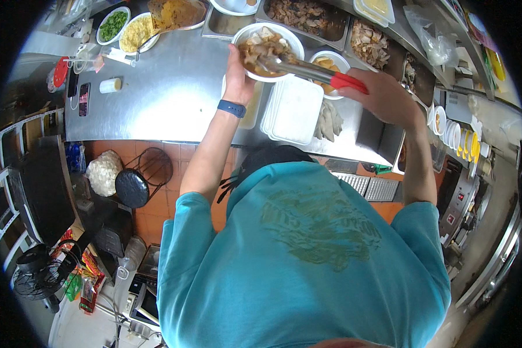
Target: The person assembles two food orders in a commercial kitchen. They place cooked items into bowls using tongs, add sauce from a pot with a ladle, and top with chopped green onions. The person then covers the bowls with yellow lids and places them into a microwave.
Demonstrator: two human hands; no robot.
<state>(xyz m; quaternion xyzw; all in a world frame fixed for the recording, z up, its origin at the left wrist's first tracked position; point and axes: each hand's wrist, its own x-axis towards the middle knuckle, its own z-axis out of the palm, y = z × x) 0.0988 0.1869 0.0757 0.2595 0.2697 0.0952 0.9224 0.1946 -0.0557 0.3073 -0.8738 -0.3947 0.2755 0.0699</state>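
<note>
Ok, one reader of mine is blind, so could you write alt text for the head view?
A person's left hand holds a white bowl of food while the right hand holds red-handled tongs whose tips reach into it, over a steel counter. Along the far side are metal trays of brownish food and, at left, a bowl of chopped greens.

Hands [238, 81]: two. Held bowl [296, 44]: one. Tongs [314, 72]: one pair. Stool [132, 188]: one.
</note>
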